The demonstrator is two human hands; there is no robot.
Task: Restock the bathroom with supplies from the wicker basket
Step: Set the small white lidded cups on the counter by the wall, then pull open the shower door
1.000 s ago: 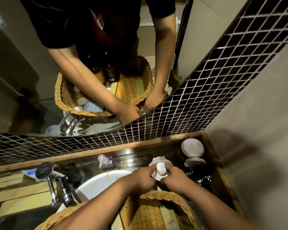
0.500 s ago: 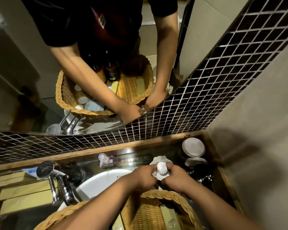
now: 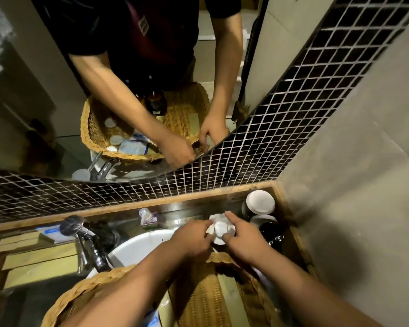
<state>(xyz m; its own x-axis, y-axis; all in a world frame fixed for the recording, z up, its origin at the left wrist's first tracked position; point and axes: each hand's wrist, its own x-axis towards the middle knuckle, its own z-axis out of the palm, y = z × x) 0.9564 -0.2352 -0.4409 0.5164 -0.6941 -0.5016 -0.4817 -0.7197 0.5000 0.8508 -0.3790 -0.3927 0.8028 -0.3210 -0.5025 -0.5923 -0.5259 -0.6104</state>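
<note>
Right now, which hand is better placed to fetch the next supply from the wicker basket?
Probably the left hand. Its forearm already crosses the wicker basket, and only its fingertips touch the small white item, while the right hand brackets that item with finger and thumb.

Dim, warm light. Dark mosaic tile band (image 3: 257,161) with pale grout runs along back wall and climbs diagonally at right. Large mirror (image 3: 33,90) above tiles, curved lower edge. Plain beige wall (image 3: 364,185) at right, meeting tiles at corner. Wooden trim (image 3: 128,205) edges dark glossy desk (image 3: 182,215). White round washbasin (image 3: 139,246) set in desk. Chrome faucet (image 3: 80,241) at basin's left. Pale wooden boards (image 3: 38,258) at far left.
</note>
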